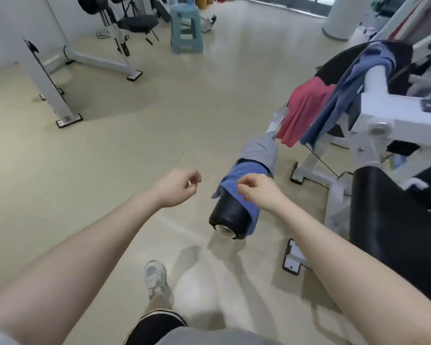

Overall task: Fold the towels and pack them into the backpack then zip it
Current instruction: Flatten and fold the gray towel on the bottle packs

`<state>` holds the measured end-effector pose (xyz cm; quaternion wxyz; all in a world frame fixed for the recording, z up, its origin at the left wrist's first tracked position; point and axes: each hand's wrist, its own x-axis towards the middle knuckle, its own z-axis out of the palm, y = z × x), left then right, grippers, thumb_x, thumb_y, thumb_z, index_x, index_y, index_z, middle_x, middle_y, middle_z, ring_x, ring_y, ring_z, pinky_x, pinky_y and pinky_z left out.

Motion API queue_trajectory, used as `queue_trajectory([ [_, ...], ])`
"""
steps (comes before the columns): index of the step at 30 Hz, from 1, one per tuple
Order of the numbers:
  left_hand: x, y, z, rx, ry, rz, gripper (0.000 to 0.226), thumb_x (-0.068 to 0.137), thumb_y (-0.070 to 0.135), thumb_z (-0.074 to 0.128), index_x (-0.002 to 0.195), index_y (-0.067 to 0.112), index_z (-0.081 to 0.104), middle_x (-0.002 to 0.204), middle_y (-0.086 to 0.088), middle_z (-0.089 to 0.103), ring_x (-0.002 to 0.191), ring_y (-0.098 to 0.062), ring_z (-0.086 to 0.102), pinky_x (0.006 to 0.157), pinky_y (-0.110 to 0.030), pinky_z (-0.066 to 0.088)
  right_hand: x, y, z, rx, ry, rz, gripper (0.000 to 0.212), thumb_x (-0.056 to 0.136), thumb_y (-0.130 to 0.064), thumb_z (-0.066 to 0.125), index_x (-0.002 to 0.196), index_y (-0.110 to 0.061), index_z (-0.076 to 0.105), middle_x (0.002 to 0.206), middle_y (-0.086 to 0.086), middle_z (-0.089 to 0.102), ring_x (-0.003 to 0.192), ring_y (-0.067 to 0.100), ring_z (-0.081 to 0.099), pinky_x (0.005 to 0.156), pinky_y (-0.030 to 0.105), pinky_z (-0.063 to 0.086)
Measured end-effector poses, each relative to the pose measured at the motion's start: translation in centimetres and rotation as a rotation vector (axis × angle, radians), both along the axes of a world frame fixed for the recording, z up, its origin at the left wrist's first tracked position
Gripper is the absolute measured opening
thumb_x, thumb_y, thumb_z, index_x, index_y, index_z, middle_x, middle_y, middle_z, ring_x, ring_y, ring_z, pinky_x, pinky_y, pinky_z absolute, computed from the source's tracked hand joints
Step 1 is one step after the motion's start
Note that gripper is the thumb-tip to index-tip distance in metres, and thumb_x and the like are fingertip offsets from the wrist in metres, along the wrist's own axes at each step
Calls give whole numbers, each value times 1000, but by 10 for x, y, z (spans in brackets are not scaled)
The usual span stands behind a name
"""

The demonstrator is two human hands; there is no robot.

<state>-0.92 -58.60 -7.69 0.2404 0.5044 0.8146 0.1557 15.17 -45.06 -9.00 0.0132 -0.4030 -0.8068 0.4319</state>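
Blue towel [237,175] draped over black roller [230,215], both hands' fingers [193,179] loosely curled, empty.

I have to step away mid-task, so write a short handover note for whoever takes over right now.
Left hand: fingers loosely curled, holding nothing, out over the floor.
Right hand: fingers curled, just above the blue towel draped on the black foam roller; a grip cannot be confirmed.
Other towels: grey towel further along the same bar, red towel and dark blue towel hung on the white machine frame.
Done: nothing folded.
Left: collect, fold, pack, zip. No backpack in view.
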Motion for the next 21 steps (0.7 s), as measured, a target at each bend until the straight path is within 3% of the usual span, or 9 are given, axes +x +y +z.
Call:
queue_trajectory([
  [2, -49, 26, 1, -60, -7, -95, 26, 93, 14, 42, 116, 10, 55, 111, -4, 59, 94, -21, 53, 68, -21, 33, -39, 14, 1, 29, -62, -10, 17, 87, -12, 46, 76, -12, 59, 62, -8, 62, 73, 24, 56, 63, 28, 44],
  [3, -71, 40, 1, -81, -11, -145, 26, 93, 14, 42, 116, 10, 55, 114, -6, 60, 98, -23, 54, 72, -22, 36, -56, 23, 4, 73, -111, 0, 16, 88, -13, 45, 79, -12, 58, 61, -9, 58, 73, 22, 52, 60, 27, 40],
  [8, -145, 118, 1, -87, -64, -279, 24, 93, 13, 44, 112, 9, 57, 113, -8, 62, 91, -22, 53, 75, -23, 37, -100, 68, 5, 197, -211, -133, 24, 89, -10, 45, 96, 6, 61, 94, 24, 65, 91, 39, 56, 69, 38, 44],
  [13, -165, 218, -7, 39, -223, -319, 21, 91, 8, 46, 106, 6, 60, 105, -9, 62, 83, -18, 52, 64, -18, 31, -106, 118, -19, 300, -363, -192, 26, 93, -16, 43, 114, -8, 56, 117, 11, 56, 104, 29, 53, 81, 36, 45],
  [18, -172, 317, -24, 25, -306, -444, 21, 89, 4, 46, 102, 6, 62, 98, -7, 61, 84, -19, 54, 76, -23, 41, -131, 191, -62, 180, -318, -358, 42, 95, -19, 43, 136, -10, 42, 140, 9, 43, 126, 26, 42, 98, 34, 38],
  [21, -185, 374, -41, -43, -309, -475, 20, 90, 6, 46, 102, 8, 63, 93, 0, 58, 84, -16, 54, 64, -8, 39, -150, 254, -87, 98, -295, -450, 44, 95, -19, 43, 137, -10, 40, 142, 11, 40, 128, 27, 40, 98, 33, 36],
])
